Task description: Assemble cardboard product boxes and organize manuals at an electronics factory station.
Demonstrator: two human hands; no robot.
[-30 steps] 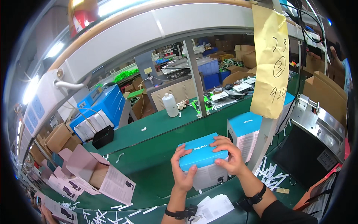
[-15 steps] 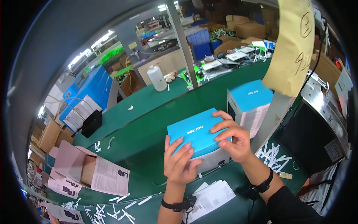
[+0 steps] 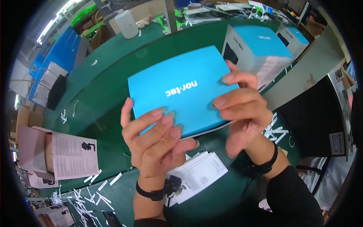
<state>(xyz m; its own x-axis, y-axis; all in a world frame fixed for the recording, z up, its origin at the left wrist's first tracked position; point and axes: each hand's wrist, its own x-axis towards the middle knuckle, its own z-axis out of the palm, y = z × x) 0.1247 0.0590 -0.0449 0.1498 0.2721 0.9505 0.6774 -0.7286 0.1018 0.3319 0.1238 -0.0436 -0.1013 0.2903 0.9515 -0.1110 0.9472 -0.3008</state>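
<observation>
A cardboard box with a bright blue top (image 3: 177, 72) is between my two hands, its top face turned up to me and tilted. My left hand (image 3: 153, 142) grips its near left corner, with the fingertips on the blue face. My right hand (image 3: 245, 108) is closed round the right edge, fingers over the top and thumb low by the near edge. The box's underside is hidden. Below it, a stack of white printed leaflets (image 3: 206, 178) lies on the green bench. Each wrist wears a black band.
Two more blue-topped boxes, a nearer one (image 3: 264, 43) and a farther one (image 3: 296, 38), stand at the back right. An open pinkish carton (image 3: 75, 155) lies at left, near scattered white strips (image 3: 102, 200). A white bottle (image 3: 126, 24) stands behind. A dark panel (image 3: 314, 117) is at right.
The box has come up closer to me, and its top now faces me more fully. Both hands kept hold of it. The view has shifted, and another blue-topped box shows at the back right.
</observation>
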